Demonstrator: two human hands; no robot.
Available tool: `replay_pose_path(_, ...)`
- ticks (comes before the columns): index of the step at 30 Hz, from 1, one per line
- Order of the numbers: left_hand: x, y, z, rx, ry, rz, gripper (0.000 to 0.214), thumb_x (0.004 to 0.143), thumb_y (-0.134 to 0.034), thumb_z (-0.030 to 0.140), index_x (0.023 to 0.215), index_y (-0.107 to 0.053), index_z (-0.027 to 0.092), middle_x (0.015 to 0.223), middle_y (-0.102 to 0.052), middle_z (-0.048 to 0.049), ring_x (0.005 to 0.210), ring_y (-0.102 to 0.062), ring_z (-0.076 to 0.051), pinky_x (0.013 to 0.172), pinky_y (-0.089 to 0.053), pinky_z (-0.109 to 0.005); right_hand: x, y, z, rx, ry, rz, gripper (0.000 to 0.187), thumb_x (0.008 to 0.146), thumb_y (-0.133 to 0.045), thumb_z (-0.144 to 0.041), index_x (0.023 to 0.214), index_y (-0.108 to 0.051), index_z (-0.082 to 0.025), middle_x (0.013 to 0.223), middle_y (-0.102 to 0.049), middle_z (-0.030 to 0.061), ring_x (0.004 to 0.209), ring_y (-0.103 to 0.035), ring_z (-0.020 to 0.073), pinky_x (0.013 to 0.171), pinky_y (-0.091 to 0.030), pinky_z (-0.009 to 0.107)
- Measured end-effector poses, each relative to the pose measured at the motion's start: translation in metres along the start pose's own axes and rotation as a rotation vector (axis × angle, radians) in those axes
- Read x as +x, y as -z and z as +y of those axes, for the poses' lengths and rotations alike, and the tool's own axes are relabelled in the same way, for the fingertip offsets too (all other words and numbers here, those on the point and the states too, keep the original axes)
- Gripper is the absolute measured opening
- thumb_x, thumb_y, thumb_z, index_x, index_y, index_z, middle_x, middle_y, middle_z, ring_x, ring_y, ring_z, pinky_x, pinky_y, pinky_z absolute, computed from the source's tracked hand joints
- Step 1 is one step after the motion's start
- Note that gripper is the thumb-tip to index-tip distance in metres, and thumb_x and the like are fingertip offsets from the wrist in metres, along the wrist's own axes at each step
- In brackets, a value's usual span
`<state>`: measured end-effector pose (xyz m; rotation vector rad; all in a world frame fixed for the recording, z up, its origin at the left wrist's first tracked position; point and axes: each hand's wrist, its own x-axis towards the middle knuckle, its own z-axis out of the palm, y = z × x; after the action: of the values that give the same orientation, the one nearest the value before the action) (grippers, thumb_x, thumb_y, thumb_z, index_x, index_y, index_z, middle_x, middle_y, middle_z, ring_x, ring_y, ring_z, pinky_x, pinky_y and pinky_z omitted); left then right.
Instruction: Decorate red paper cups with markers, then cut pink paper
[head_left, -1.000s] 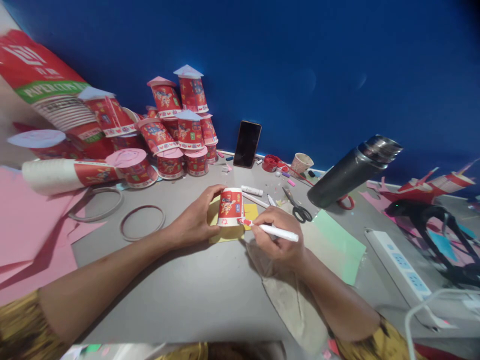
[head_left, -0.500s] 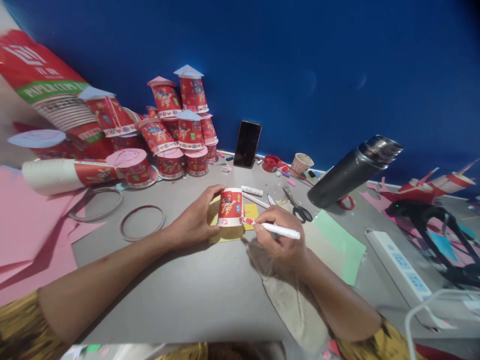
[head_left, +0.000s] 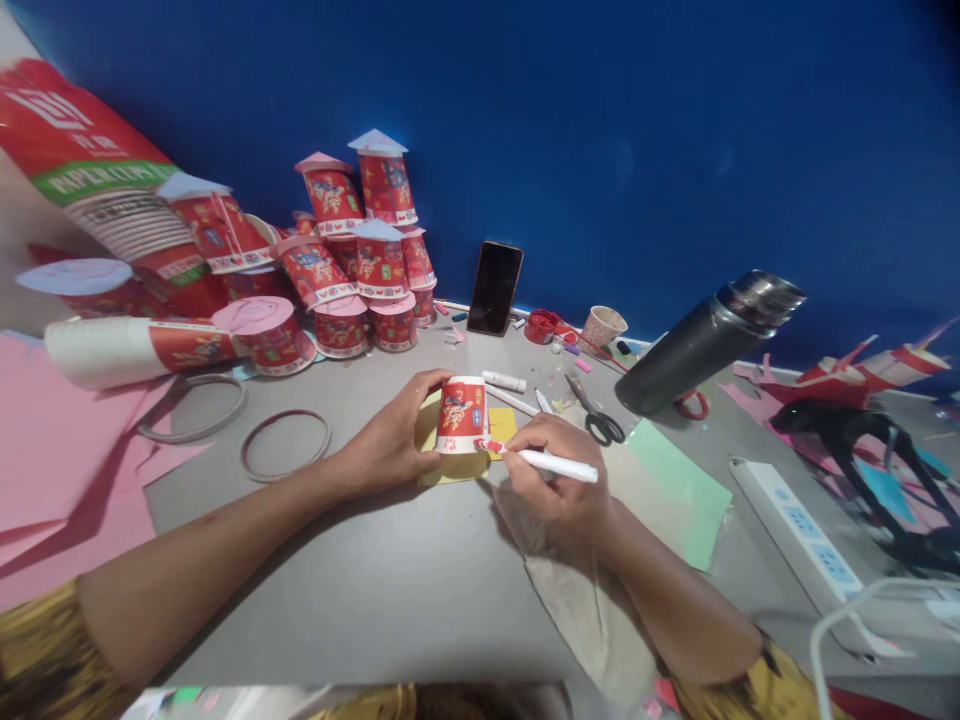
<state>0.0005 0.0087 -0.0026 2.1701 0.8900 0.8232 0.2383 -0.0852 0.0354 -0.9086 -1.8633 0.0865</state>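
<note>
1. 1 red paper cup (head_left: 459,412) sits wider end down over a yellow sheet (head_left: 448,470), right in front of the person.
2. The left hand (head_left: 401,435) curves around the cup's left side, its thumb and fingers gripping it.
3. The right hand (head_left: 559,485), to the cup's right, has its fingers pinched around a white marker (head_left: 562,466). The reddish tip end is at the cup's lower white band; whether they touch, I can't tell from here.
4. Just behind the cup, towards the right, lies a short white pen (head_left: 505,381); farther behind it, a dark phone (head_left: 495,288) stands tilted.
5. Right of the cup are black scissors (head_left: 592,411), then a dark flask (head_left: 697,350).
6. Left of the cup lie 2 grey rings (head_left: 245,458); behind and left, piled cups (head_left: 380,266) wear paper tops.
</note>
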Motion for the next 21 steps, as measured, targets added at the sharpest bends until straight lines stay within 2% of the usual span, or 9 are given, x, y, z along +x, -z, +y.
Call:
replay_pose_path(4, 0.0002, 0.0001, -0.0014, 0.014, -0.012, 0.007, 0.087, 0.073, -0.074, 0.020, 0.154, -0.042, 0.022, 0.156, -0.057, -0.0150, 0.150, -0.058, -0.037, 0.130, -0.047, -0.056, -0.0005, -0.0009, 0.0017, -0.007, 0.032, -0.005, 0.012, 0.097, -0.065, -0.013, 0.089, -0.066, -0.023, 0.075, -0.075, 0.0005, 0.063, -0.067, 0.0158, 0.062, -0.050, 0.029)
replay_pose_path(14, 0.0001, -0.0005, -0.0006, -0.004, -0.027, 0.018, 0.084, 0.074, -0.075, 0.020, 0.152, -0.043, 0.023, 0.154, -0.059, -0.0140, 0.147, -0.060, -0.036, 0.127, -0.049, -0.056, -0.0011, 0.0027, 0.0015, 0.006, -0.027, 0.019, 0.010, 0.093, -0.066, -0.014, 0.091, -0.065, -0.024, 0.075, -0.073, 0.0003, 0.063, -0.066, 0.0163, 0.060, -0.048, 0.028)
replay_pose_path(21, 0.0002, -0.0001, -0.0025, 0.010, -0.016, 0.011, 0.086, 0.072, -0.072, 0.016, 0.153, -0.043, 0.023, 0.156, -0.058, -0.0142, 0.150, -0.059, -0.036, 0.129, -0.047, -0.056, 0.0022, 0.0063, 0.0022, 0.028, 0.024, -0.041, 0.011, 0.091, -0.064, -0.014, 0.093, -0.065, -0.025, 0.077, -0.074, 0.0010, 0.066, -0.067, 0.0179, 0.064, -0.051, 0.031)
